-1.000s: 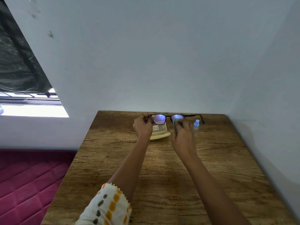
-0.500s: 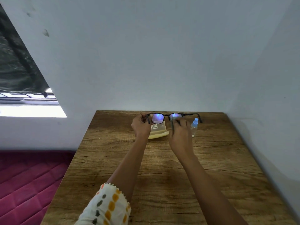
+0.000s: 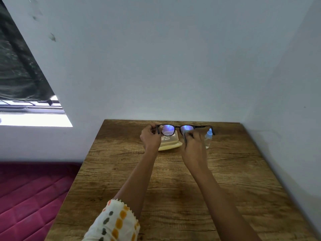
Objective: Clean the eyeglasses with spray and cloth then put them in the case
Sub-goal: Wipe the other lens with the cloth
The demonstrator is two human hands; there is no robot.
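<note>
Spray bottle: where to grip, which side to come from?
Wrap fingers round the clear body of the spray bottle, below its blue cap, coming from the right: it stands upright, and the right hand and eyeglasses crowd its left.

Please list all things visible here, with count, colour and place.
eyeglasses: 1, black frame, held above the table
cloth: 1, grey, against the right lens
case: 1, cream, on the table behind the hands
spray bottle: 1, clear with blue cap, right of the case
table: 1, brown wood, centre
window: 1, bright, left
curtain: 1, dark, above the window
quilted mat: 1, magenta, lower left
sleeve: 1, dotted white, left arm
left hand: 1, pinches the frame's left end
right hand: 1, holds the cloth
</note>
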